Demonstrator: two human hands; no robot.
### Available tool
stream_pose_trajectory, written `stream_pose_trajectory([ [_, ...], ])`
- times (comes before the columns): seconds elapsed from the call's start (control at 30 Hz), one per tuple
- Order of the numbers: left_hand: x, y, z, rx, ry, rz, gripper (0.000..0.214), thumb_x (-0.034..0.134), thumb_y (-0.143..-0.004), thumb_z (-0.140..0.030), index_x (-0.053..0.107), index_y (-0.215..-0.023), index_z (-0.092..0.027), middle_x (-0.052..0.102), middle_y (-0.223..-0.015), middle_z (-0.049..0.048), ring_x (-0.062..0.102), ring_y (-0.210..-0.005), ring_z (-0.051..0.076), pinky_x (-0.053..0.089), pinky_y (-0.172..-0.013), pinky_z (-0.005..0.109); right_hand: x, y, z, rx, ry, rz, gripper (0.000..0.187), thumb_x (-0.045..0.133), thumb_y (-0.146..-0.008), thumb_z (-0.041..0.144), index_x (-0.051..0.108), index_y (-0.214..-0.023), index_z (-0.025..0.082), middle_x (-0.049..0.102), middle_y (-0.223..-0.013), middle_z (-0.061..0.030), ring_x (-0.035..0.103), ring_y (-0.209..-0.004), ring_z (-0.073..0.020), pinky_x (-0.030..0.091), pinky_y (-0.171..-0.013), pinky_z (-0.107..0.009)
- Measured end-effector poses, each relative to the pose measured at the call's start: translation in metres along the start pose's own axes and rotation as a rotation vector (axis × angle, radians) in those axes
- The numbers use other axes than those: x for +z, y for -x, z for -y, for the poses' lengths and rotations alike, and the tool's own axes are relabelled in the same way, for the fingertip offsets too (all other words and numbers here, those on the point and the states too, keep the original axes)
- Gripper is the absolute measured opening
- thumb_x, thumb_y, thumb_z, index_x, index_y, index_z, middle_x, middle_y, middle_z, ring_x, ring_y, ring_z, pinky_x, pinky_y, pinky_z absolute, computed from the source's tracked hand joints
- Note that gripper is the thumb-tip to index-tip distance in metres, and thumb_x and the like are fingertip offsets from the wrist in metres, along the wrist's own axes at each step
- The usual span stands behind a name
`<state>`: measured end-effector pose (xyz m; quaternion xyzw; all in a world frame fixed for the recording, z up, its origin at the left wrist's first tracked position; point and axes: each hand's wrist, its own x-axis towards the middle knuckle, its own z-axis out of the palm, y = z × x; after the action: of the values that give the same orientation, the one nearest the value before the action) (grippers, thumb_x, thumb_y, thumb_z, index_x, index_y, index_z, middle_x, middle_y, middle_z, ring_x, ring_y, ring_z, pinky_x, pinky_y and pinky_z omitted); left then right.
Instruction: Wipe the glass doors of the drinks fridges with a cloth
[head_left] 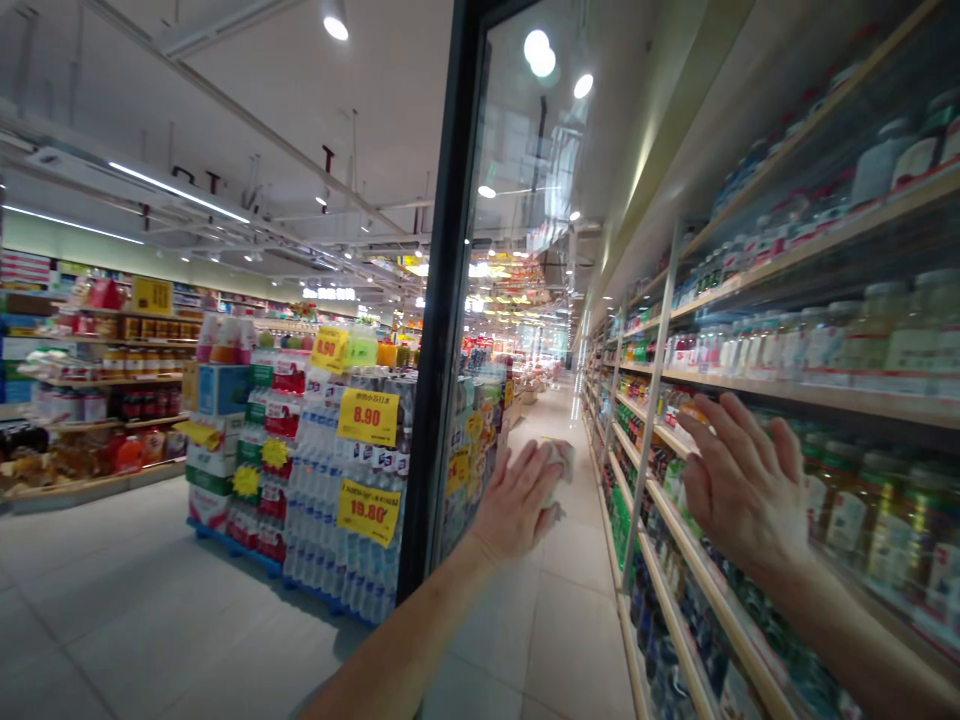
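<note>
In the middle of the head view, my left hand [516, 500] is closed over a crumpled whitish cloth [561, 468], whose edges stick out past the fingertips. Hand and cloth are at a clear glass pane [517, 250] with a dark frame [439, 330]; I cannot tell how firmly they press on it. To the right, my right hand [742, 490] is raised with its fingers apart and nothing in them, in front of shelves of drink bottles [885, 500]. Whether it touches anything is unclear.
Left of the frame stands a stack of bottled water packs [337, 540] with yellow price signs [367, 415]. Farther left are stocked display shelves [120, 390]. A tiled floor [566, 590] runs along the wooden-edged shelves [682, 640] on the right.
</note>
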<state>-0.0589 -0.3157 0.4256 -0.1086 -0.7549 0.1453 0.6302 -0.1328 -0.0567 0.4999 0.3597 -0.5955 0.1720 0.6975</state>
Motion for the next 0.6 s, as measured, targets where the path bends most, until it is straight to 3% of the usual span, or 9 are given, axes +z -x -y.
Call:
stream_pose_trajectory([
  [0.13, 0.001, -0.025, 0.011, -0.405, -0.098, -0.29, 0.059, 0.039, -0.09, -0.027, 0.018, -0.144, -0.015, 0.027, -0.148, 0.0174, 0.016, -0.14, 0.026, 0.026, -0.109, 0.049, 0.001, 0.001, -0.005, -0.084, 0.033, -0.049, 0.04, 0.047, -0.085, 0.017, 0.049, -0.124, 0.016, 0.057, -0.127, -0.0112, 0.044, -0.127, -0.0244, 0.024, -0.111, -0.044],
  [0.17, 0.001, -0.029, 0.009, -0.387, -0.095, -0.288, 0.059, 0.039, -0.09, -0.027, 0.018, -0.144, -0.014, 0.025, -0.149, 0.0178, 0.015, -0.141, 0.026, 0.026, -0.109, 0.049, 0.002, 0.001, -0.006, -0.106, 0.036, -0.057, 0.042, 0.047, -0.085, 0.018, 0.047, -0.127, 0.015, 0.057, -0.127, -0.0118, 0.044, -0.127, -0.0249, 0.025, -0.11, -0.045],
  [0.3, 0.003, -0.035, -0.012, 0.165, -0.015, -0.047, 0.055, 0.04, -0.089, -0.034, 0.03, -0.14, -0.017, 0.031, -0.148, 0.0102, 0.016, -0.141, 0.023, 0.018, -0.114, 0.044, 0.003, 0.003, -0.009, -0.119, 0.019, -0.063, 0.047, 0.046, -0.086, 0.022, 0.041, -0.133, 0.015, 0.056, -0.128, -0.0125, 0.043, -0.127, -0.0253, 0.025, -0.11, -0.046],
  [0.33, 0.003, -0.037, -0.012, 0.208, -0.005, -0.029, 0.055, 0.04, -0.089, -0.036, 0.031, -0.139, -0.018, 0.033, -0.147, 0.0093, 0.017, -0.14, 0.022, 0.016, -0.114, 0.043, 0.004, 0.003, -0.009, -0.118, 0.021, -0.062, 0.048, 0.046, -0.086, 0.023, 0.04, -0.133, 0.015, 0.056, -0.128, -0.0124, 0.043, -0.128, -0.0251, 0.025, -0.11, -0.046],
  [0.37, 0.003, -0.04, -0.01, 0.151, -0.006, -0.055, 0.055, 0.04, -0.089, -0.036, 0.031, -0.139, -0.018, 0.033, -0.147, 0.01, 0.017, -0.14, 0.023, 0.016, -0.114, 0.044, 0.004, 0.003, -0.01, -0.121, 0.025, -0.061, 0.049, 0.045, -0.086, 0.023, 0.04, -0.134, 0.015, 0.055, -0.128, -0.0123, 0.043, -0.128, -0.0248, 0.025, -0.11, -0.045],
  [0.47, 0.002, -0.05, 0.0, -0.304, -0.037, -0.27, 0.058, 0.038, -0.09, -0.03, 0.022, -0.142, -0.013, 0.026, -0.149, 0.0171, 0.016, -0.14, 0.026, 0.02, -0.111, 0.049, 0.004, 0.003, -0.01, -0.128, 0.036, -0.059, 0.051, 0.044, -0.087, 0.022, 0.037, -0.136, 0.015, 0.055, -0.128, -0.0123, 0.043, -0.128, -0.0246, 0.025, -0.11, -0.045],
  [0.5, 0.002, -0.052, 0.0, -0.371, -0.038, -0.306, 0.058, 0.037, -0.09, -0.029, 0.019, -0.143, -0.012, 0.023, -0.149, 0.0183, 0.014, -0.141, 0.027, 0.022, -0.111, 0.05, 0.003, 0.003, -0.01, -0.13, 0.035, -0.056, 0.051, 0.044, -0.086, 0.022, 0.036, -0.136, 0.014, 0.056, -0.128, -0.0126, 0.043, -0.128, -0.0248, 0.025, -0.11, -0.046],
  [0.53, 0.002, -0.052, -0.003, -0.343, -0.031, -0.301, 0.059, 0.037, -0.09, -0.028, 0.018, -0.143, -0.012, 0.022, -0.15, 0.0182, 0.014, -0.141, 0.027, 0.023, -0.11, 0.05, 0.003, 0.003, -0.01, -0.125, 0.033, -0.053, 0.052, 0.045, -0.086, 0.022, 0.036, -0.137, 0.014, 0.056, -0.127, -0.0128, 0.043, -0.128, -0.025, 0.026, -0.109, -0.046],
  [0.6, 0.002, -0.048, -0.017, -0.054, 0.003, -0.187, 0.059, 0.038, -0.09, -0.03, 0.02, -0.143, -0.012, 0.025, -0.149, 0.0152, 0.015, -0.141, 0.024, 0.022, -0.112, 0.045, 0.002, 0.002, -0.009, -0.12, 0.03, -0.068, 0.052, 0.046, -0.086, 0.02, 0.036, -0.136, 0.013, 0.057, -0.125, -0.0133, 0.045, -0.126, -0.0256, 0.027, -0.109, -0.046],
])
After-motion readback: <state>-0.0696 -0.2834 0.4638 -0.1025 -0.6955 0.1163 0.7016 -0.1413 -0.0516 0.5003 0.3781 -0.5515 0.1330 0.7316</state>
